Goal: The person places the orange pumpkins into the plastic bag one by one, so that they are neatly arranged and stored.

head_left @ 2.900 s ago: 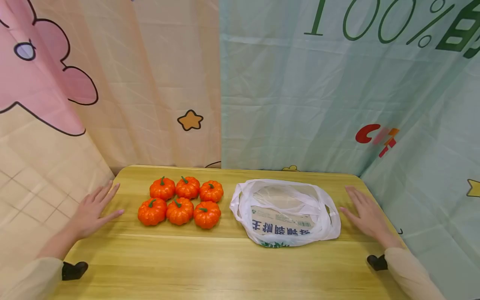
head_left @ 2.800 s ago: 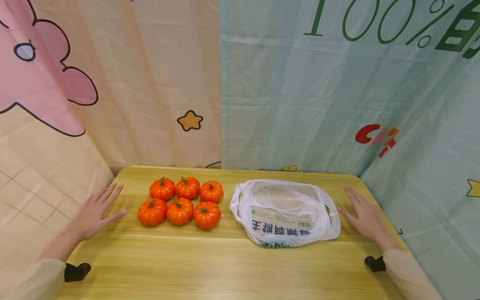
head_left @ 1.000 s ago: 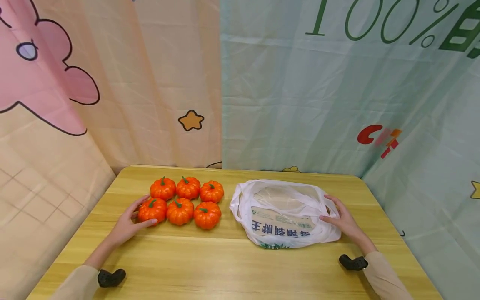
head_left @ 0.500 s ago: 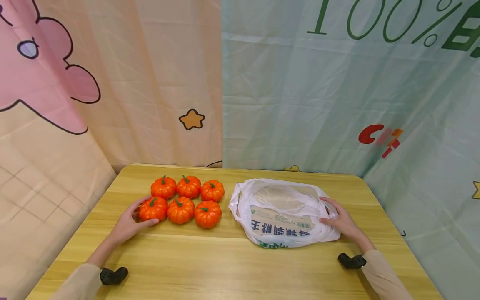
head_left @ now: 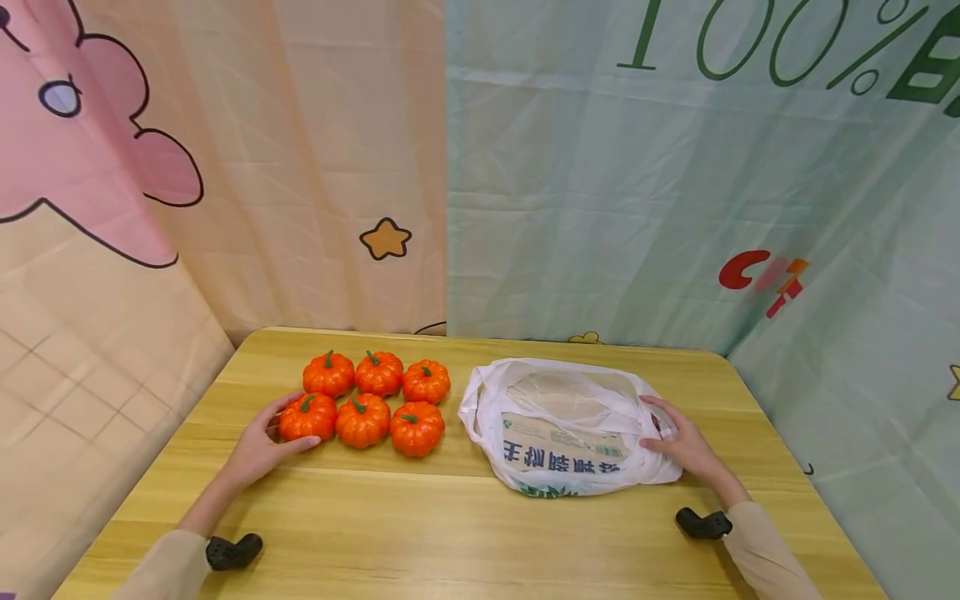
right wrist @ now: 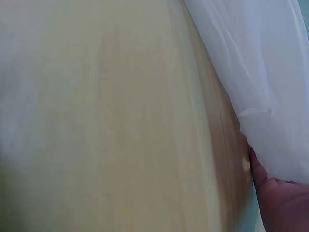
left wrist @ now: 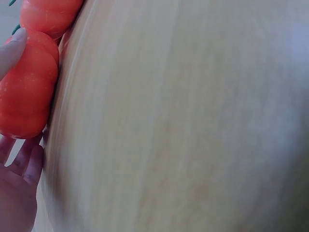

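Note:
Several small orange pumpkins with green stems stand in two rows on the table, left of centre. My left hand [head_left: 255, 454] grips the front-left pumpkin [head_left: 307, 419], thumb at its near side and fingers round its far left side. In the left wrist view this pumpkin [left wrist: 29, 87] sits between thumb and fingers. A white plastic bag [head_left: 498, 467] lies to the right, with a beige panel printed in dark blue characters showing in its middle. My right hand [head_left: 690, 446] holds the bag's right end by the handle; its fingertips are partly hidden by the plastic in the right wrist view.
Behind the front row stand more pumpkins [head_left: 378, 373]. The yellow wooden table [head_left: 465, 542] reaches to printed curtains [head_left: 585, 208] at the back and both sides. A black wrist device [head_left: 234, 552] sits on each forearm at the sleeve.
Both hands have come inward from the table's sides: the left to the front-left pumpkin, the right to the bag's right end. Over the last second they have hardly moved; pumpkins and bag stay put.

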Available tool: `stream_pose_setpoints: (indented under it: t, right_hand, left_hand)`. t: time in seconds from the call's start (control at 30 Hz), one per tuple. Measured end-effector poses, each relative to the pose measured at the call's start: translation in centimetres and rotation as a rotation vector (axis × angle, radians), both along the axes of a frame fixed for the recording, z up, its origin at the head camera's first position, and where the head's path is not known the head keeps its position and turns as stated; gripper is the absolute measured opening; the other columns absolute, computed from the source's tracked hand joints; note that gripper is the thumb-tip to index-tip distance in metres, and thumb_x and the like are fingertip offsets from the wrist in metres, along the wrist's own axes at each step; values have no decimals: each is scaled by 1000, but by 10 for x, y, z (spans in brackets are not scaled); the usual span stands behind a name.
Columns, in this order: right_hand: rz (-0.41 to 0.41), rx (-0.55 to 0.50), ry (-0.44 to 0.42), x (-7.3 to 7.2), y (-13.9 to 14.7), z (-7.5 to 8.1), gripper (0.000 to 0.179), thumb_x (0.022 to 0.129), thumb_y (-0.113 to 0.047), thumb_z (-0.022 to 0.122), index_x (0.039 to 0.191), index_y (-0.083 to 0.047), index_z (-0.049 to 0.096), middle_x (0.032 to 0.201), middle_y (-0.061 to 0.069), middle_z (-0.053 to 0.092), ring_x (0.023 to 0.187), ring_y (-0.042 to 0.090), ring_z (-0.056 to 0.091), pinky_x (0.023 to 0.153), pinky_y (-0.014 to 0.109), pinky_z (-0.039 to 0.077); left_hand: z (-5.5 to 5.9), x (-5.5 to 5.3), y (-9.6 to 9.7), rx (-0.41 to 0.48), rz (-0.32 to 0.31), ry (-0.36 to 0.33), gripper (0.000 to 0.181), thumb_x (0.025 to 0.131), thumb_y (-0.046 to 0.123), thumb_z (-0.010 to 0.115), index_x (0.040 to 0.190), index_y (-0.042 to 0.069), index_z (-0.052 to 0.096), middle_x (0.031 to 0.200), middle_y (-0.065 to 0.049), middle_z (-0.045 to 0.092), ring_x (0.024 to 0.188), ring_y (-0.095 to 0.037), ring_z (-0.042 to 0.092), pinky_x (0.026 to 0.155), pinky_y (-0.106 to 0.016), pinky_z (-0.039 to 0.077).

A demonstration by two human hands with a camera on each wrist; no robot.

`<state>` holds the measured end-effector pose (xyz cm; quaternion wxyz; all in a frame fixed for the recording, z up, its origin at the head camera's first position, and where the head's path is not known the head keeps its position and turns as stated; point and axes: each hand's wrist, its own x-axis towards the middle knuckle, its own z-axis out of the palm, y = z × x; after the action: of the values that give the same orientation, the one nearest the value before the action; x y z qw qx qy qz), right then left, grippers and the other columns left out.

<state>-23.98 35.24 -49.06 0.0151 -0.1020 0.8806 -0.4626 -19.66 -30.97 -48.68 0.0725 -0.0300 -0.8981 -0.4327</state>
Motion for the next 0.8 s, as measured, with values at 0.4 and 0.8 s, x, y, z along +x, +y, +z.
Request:
stream_pose_setpoints:
  t: [0.4, 0.8]
  right_hand:
    - [14, 10, -6, 0, 0, 2, 71, 82, -10, 75, 143, -4, 39, 152, 30, 24, 140, 53, 15, 105, 75, 12]
    - [26, 17, 14, -3, 1, -1, 71, 82, -11, 74, 143, -3, 39, 151, 30, 26, 139, 54, 15, 105, 75, 11]
  left_hand:
    - [2, 1, 0, 27, 14, -96, 84, 82, 31, 77, 146, 4, 30, 141, -27, 36, 118, -42, 47, 79, -9, 38]
    - [6, 8, 3, 7, 46, -67, 81, 81, 30, 77, 143, 0, 33, 138, -27, 38, 112, -42, 51, 75, -10, 40]
